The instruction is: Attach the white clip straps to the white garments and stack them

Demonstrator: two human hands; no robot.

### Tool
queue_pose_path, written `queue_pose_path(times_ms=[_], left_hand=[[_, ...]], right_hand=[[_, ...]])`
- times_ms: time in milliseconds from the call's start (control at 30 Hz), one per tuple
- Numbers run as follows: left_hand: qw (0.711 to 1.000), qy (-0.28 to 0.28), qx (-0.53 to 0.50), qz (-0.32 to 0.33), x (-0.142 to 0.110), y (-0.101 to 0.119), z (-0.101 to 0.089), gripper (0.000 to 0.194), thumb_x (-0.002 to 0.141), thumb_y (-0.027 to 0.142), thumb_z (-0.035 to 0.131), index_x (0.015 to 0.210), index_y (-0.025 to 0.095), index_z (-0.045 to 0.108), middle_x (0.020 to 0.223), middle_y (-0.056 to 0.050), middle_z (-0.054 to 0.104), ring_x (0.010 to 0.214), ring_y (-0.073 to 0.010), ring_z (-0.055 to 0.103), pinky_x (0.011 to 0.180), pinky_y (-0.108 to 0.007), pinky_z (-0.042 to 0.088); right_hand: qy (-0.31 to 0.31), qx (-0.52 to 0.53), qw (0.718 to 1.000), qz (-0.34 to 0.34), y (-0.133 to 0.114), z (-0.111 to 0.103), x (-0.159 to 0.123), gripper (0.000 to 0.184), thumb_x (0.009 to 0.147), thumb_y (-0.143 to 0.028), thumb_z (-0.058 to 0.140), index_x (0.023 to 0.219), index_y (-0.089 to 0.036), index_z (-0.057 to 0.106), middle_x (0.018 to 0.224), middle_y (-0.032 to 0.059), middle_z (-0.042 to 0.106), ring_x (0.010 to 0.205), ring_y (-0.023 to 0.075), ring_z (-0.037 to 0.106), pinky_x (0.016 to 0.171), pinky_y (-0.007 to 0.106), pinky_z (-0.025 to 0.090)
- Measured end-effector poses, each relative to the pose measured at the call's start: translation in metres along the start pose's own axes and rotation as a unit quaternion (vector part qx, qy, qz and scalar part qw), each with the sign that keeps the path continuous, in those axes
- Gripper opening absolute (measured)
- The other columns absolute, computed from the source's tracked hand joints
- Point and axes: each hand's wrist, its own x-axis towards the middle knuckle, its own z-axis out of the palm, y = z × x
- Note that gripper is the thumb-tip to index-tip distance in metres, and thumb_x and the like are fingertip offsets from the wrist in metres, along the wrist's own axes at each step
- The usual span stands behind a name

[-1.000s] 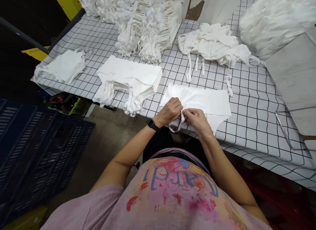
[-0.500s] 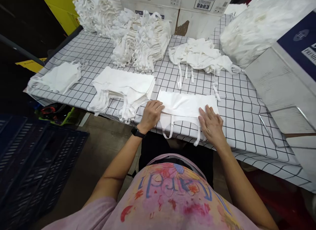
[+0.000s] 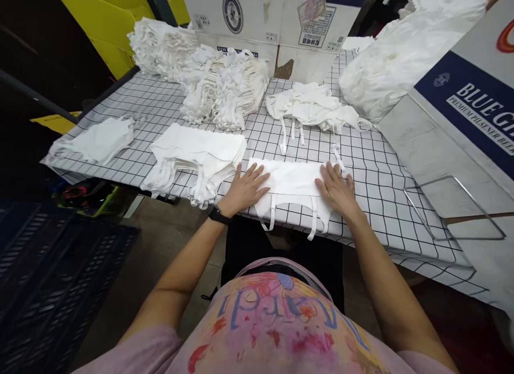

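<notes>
A white strapped garment, like a camisole top [image 3: 293,176], lies flat at the table's front edge, its straps hanging toward me. My left hand [image 3: 248,189] rests on its left end with the fingers spread. On the right end lies my right hand [image 3: 335,187], palm down and fingers stretched out. Just left of my left hand is a neat stack of similar white tops [image 3: 201,143], their straps bunched at the near side. Behind the flat top sits a loose heap of white garments [image 3: 315,106] with straps dangling.
Large bundles of white garments [image 3: 233,90] stand at the back left, and a smaller pile [image 3: 96,141] lies far left. Cartons [image 3: 257,15] rise behind. At right are a full plastic bag [image 3: 385,68], a carton [image 3: 425,133] and a wire frame [image 3: 461,237]. Dark crates [image 3: 52,277] stand lower left.
My left hand has opened from a closed hold at the top's left edge and now lies flat with fingers spread. My right hand stays flat on the right end. The view has tilted up slightly.
</notes>
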Motion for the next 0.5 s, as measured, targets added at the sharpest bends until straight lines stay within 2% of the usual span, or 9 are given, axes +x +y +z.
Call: queue_pose_path(times_ms=[100, 167, 233, 333, 400, 500], left_hand=[[0.997, 0.038, 0.050, -0.050, 0.005, -0.007, 0.004, 0.041, 0.105, 0.028, 0.041, 0.141, 0.021, 0.059, 0.156, -0.016, 0.053, 0.154, -0.0411, 0.035, 0.118, -0.085, 0.004], [0.993, 0.067, 0.070, -0.068, 0.007, -0.013, 0.003, 0.036, 0.100, 0.020, 0.043, 0.128, 0.020, 0.067, 0.149, -0.016, 0.059, 0.153, -0.0430, 0.035, 0.118, -0.085, 0.006], [0.992, 0.077, 0.079, -0.068, 0.011, -0.017, -0.002, 0.032, 0.095, 0.016, 0.047, 0.116, 0.020, 0.071, 0.143, -0.016, 0.063, 0.149, -0.0436, 0.039, 0.118, -0.081, 0.014], [0.992, 0.065, 0.080, -0.072, 0.026, -0.023, -0.012, 0.030, 0.093, 0.015, 0.049, 0.111, 0.018, 0.072, 0.134, -0.019, 0.066, 0.137, -0.0440, 0.046, 0.110, -0.075, 0.030], [0.993, 0.043, 0.077, -0.084, 0.042, -0.028, -0.017, 0.029, 0.092, 0.017, 0.049, 0.111, 0.017, 0.071, 0.128, -0.020, 0.066, 0.130, -0.0439, 0.048, 0.103, -0.070, 0.036], [0.994, -0.018, 0.068, -0.084, 0.067, -0.038, -0.024, 0.027, 0.089, 0.020, 0.054, 0.111, 0.017, 0.070, 0.125, -0.020, 0.064, 0.127, -0.0434, 0.046, 0.100, -0.066, 0.038]], right_hand=[[0.045, 0.000, 0.998, 0.051, 0.018, 0.003, 0.015, 0.075, 0.105, -0.056, 0.018, 0.168, -0.015, 0.023, 0.175, 0.0135, 0.015, 0.162, 0.0327, 0.011, 0.126, 0.067, 0.011], [0.108, 0.008, 0.992, 0.067, 0.031, 0.005, 0.018, 0.070, 0.104, -0.050, 0.025, 0.162, -0.012, 0.036, 0.172, 0.0186, 0.025, 0.160, 0.0361, 0.018, 0.123, 0.068, 0.018], [0.181, 0.023, 0.980, 0.074, 0.041, 0.007, 0.019, 0.062, 0.101, -0.043, 0.034, 0.151, -0.011, 0.052, 0.166, 0.0225, 0.036, 0.155, 0.0394, 0.027, 0.120, 0.068, 0.025], [0.254, 0.061, 0.962, 0.078, 0.046, 0.006, 0.021, 0.051, 0.095, -0.041, 0.044, 0.131, -0.014, 0.068, 0.151, 0.0237, 0.051, 0.140, 0.0412, 0.042, 0.111, 0.063, 0.037], [0.270, 0.093, 0.955, 0.082, 0.046, 0.005, 0.028, 0.043, 0.091, -0.043, 0.051, 0.117, -0.015, 0.072, 0.136, 0.0232, 0.058, 0.128, 0.0388, 0.050, 0.108, 0.058, 0.041], [0.267, 0.115, 0.952, 0.096, 0.048, 0.003, 0.046, 0.034, 0.083, -0.045, 0.064, 0.100, -0.016, 0.072, 0.116, 0.0206, 0.063, 0.117, 0.0355, 0.055, 0.104, 0.053, 0.045]])
